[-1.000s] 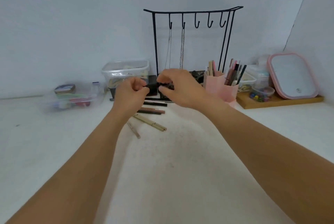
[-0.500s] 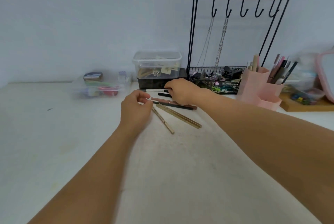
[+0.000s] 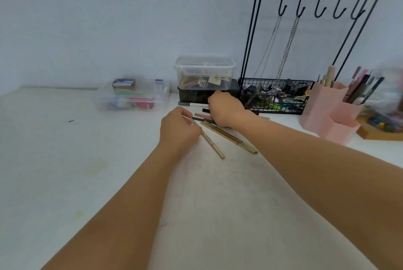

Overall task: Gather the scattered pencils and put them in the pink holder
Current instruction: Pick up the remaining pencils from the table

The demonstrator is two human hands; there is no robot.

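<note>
Several pencils lie scattered on the white table. My left hand [image 3: 180, 129] pinches the upper end of a thin gold pencil [image 3: 214, 146] that slants down to the right. Beside it lies a thicker gold pencil [image 3: 231, 137]. My right hand [image 3: 225, 108] rests over a dark pencil [image 3: 199, 119], a pink-brown one [image 3: 201, 115], a short black one [image 3: 205, 110] and the tip of a white-and-silver pen [image 3: 192, 104]; its fingers are hidden, so what it holds is unclear. The pink holder [image 3: 327, 110] stands at the right with several pencils upright in it.
A black wire jewellery stand [image 3: 277, 99] with hooks, chains and a basket of clips is behind my right hand. A clear lidded tub [image 3: 205, 73] sits on a black box; a clear tray [image 3: 133, 98] lies to the left. A wooden board [image 3: 379, 133] sits far right.
The view swung left and downward. Both hands came down from chest height to the table; my left hand reached the thin gold pencil and my right hand settled over the pencils by the black box.
</note>
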